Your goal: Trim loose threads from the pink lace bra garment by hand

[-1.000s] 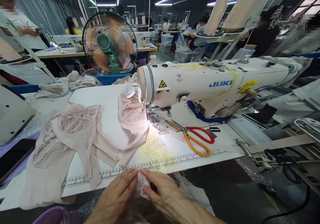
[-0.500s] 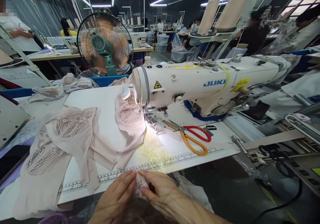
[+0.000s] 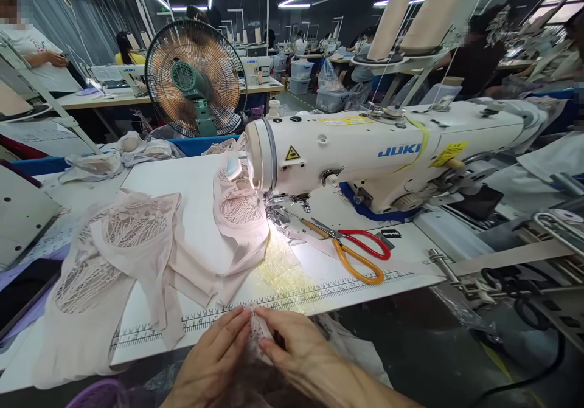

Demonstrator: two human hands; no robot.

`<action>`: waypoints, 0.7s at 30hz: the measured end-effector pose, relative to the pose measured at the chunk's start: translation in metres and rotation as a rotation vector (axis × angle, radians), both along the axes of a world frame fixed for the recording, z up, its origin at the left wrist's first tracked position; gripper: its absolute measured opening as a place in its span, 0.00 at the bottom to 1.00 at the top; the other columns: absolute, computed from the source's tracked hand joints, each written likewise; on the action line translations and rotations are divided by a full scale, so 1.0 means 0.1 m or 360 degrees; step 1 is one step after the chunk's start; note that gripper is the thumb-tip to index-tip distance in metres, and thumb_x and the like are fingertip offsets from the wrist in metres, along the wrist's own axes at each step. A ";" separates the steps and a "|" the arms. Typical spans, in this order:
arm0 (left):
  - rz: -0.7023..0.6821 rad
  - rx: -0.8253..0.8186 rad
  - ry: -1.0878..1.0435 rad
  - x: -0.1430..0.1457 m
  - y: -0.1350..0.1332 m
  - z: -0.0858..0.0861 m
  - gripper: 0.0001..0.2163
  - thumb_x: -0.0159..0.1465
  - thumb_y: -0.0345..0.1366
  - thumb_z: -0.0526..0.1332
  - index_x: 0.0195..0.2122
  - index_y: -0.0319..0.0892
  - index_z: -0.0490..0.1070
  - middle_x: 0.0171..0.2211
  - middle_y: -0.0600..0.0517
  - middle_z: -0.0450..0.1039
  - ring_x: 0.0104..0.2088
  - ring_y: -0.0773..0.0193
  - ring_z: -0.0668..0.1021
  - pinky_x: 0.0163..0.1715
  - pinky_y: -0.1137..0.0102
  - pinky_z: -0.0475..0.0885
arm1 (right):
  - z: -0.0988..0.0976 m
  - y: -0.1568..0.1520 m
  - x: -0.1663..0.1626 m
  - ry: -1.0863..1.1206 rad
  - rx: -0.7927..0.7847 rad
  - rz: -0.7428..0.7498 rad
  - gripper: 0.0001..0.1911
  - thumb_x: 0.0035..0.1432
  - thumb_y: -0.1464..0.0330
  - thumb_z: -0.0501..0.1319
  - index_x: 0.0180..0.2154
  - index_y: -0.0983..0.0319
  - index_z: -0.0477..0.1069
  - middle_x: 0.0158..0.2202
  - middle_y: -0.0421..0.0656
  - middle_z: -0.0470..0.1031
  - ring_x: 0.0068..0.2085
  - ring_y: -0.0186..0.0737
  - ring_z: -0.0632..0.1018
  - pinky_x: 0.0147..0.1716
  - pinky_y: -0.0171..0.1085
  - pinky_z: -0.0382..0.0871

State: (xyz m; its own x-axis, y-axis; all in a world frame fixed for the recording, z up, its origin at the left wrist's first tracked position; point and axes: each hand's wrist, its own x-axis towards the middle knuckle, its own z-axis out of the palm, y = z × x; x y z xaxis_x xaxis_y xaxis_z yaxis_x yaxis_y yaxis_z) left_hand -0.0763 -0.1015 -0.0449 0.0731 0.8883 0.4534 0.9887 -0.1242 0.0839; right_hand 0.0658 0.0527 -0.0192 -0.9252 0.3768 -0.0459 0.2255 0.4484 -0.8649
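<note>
Just below the table's front edge, my left hand and my right hand meet, fingers closed on a small piece of pale pink lace fabric. The rest of that piece hangs down between the hands, partly hidden by them. Behind it on the white table, a pale pink lace bra lies with one cup by the needle area of a white JUKI sewing machine. More pale pink lace pieces lie to the left, joined by fabric bands.
Scissors with red and orange handles lie right of the needle, near a razor blade. A ruler strip runs along the front edge. A phone is at far left, a fan behind. People sit at machines beyond.
The view has shifted slightly, so the table and machine appear a little further right. Both hands keep their hold on the lace fabric, nearly unmoved.
</note>
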 end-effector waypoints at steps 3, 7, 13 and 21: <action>-0.0032 0.0074 -0.0019 -0.02 -0.01 -0.06 0.19 0.71 0.27 0.43 0.61 0.35 0.60 0.55 0.45 0.71 0.63 0.64 0.64 0.59 0.71 0.65 | 0.04 0.01 -0.01 -0.0070 0.0089 0.0017 0.20 0.53 0.74 0.58 0.49 0.61 0.74 0.44 0.46 0.79 0.45 0.44 0.78 0.48 0.38 0.72; 0.0007 -0.0111 -0.0123 -0.02 -0.05 -0.08 0.23 0.69 0.24 0.46 0.66 0.40 0.51 0.58 0.45 0.68 0.62 0.61 0.65 0.58 0.66 0.67 | 0.07 0.02 -0.03 -0.0139 0.0159 0.0066 0.21 0.53 0.74 0.58 0.50 0.61 0.73 0.45 0.46 0.79 0.46 0.45 0.78 0.49 0.38 0.71; 0.0094 -0.0155 -0.0326 0.05 -0.06 -0.10 0.22 0.68 0.23 0.47 0.62 0.43 0.56 0.58 0.48 0.68 0.60 0.67 0.68 0.57 0.69 0.68 | 0.01 0.02 -0.03 -0.0098 0.0195 0.0079 0.22 0.54 0.72 0.57 0.52 0.61 0.71 0.46 0.47 0.78 0.46 0.46 0.78 0.49 0.40 0.72; 0.0166 -0.0116 -0.0575 0.11 -0.06 -0.12 0.23 0.67 0.25 0.47 0.62 0.46 0.59 0.59 0.49 0.68 0.60 0.65 0.69 0.58 0.67 0.67 | -0.06 0.03 -0.02 -0.0027 0.0268 0.0131 0.25 0.55 0.67 0.53 0.54 0.64 0.70 0.49 0.51 0.77 0.47 0.50 0.78 0.49 0.42 0.72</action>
State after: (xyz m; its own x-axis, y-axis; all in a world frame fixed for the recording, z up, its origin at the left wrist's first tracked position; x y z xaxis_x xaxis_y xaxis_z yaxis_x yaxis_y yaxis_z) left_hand -0.0656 -0.1070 -0.0565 -0.1726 0.9133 0.3689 0.9009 -0.0051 0.4340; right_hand 0.0640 0.0561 -0.0253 -0.9528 0.3035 -0.0044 0.1959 0.6039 -0.7726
